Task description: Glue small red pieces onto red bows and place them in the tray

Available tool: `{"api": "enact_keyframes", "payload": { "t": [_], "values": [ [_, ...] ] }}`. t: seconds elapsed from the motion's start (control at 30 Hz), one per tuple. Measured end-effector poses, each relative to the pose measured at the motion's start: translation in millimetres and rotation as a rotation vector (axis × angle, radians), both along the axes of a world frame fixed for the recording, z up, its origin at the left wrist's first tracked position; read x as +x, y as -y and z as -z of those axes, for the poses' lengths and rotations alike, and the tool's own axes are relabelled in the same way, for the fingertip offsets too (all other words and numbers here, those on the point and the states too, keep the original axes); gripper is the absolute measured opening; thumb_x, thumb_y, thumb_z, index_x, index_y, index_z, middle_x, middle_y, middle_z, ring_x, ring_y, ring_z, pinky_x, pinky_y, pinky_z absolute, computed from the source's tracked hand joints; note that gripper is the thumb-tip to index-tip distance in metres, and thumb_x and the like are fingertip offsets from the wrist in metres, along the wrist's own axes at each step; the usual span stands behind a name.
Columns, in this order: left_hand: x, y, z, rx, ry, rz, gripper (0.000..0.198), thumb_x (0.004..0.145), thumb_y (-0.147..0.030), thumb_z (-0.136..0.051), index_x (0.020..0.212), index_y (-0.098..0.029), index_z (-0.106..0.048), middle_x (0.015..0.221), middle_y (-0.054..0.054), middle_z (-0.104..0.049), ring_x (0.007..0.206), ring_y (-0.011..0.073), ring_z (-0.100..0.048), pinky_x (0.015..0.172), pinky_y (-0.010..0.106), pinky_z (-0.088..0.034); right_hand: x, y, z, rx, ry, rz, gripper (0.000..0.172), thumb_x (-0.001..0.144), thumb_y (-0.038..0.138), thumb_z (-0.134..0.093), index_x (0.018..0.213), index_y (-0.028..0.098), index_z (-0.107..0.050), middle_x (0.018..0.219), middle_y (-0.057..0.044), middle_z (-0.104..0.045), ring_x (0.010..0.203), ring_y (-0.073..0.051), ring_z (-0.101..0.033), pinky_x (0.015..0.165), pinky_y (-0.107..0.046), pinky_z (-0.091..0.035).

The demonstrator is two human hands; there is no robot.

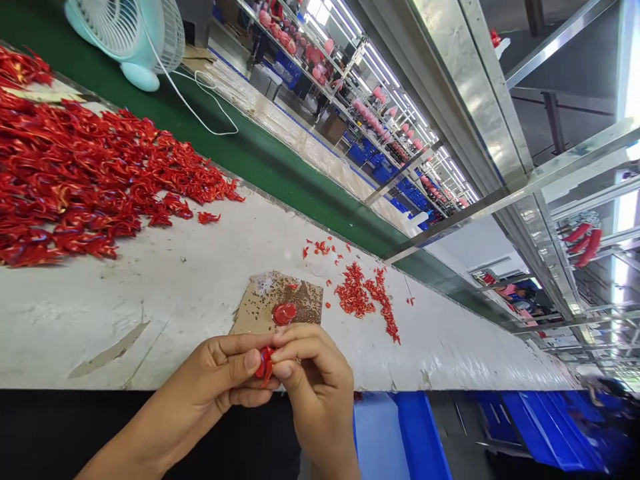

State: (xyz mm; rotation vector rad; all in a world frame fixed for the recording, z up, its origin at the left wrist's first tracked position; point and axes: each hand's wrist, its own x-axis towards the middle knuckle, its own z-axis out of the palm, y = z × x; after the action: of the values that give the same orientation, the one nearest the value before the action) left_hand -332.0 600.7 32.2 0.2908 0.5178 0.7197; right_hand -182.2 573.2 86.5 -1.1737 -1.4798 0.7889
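My left hand [220, 380] and my right hand [315, 383] meet at the near edge of the white worktable [200, 280]. Both pinch one small red piece [265, 363] between thumbs and fingertips. Just beyond my fingers lies a brown cardboard scrap [260, 303] with a blob of red paste [285, 313] on it. A small heap of tiny red bits [363, 297] lies to the right of the cardboard. A large pile of red pieces [75, 180] covers the table's left side.
A pale blue desk fan [130, 33] with a white cable [200, 107] stands on the green belt [280, 173] behind the table. Blue bins [415, 433] sit below the table edge at the right. Metal racks with pink and red items [370, 113] run into the distance.
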Motion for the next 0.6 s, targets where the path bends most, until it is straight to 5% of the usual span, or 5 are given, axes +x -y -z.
{"api": "enact_keyframes", "payload": {
  "t": [0.3, 0.6],
  "values": [
    [3, 2, 10.4, 0.082, -0.076, 0.019, 0.031, 0.073, -0.03, -0.083, 0.102, -0.023, -0.078, 0.075, 0.005, -0.071, 0.068, 0.0139, -0.068, 0.067, 0.022, -0.06, -2, 9, 11.7, 0.0, -0.001, 0.102, 0.013, 0.091, 0.029, -0.069, 0.103, 0.029, -0.073, 0.102, -0.005, -0.07, 0.099, -0.023, -0.065, 0.09, -0.039, -0.052],
    [12, 7, 12.7, 0.186, -0.167, 0.007, 0.036, 0.067, -0.04, -0.086, 0.099, -0.023, -0.078, 0.084, 0.009, -0.075, 0.08, 0.0202, -0.072, 0.073, 0.024, -0.06, 2, 18, 19.7, -0.047, -0.094, 0.089, 0.02, 0.089, 0.037, -0.07, 0.108, 0.029, -0.069, 0.115, -0.008, -0.067, 0.113, -0.025, -0.061, 0.099, -0.042, -0.05]
  ]
}}
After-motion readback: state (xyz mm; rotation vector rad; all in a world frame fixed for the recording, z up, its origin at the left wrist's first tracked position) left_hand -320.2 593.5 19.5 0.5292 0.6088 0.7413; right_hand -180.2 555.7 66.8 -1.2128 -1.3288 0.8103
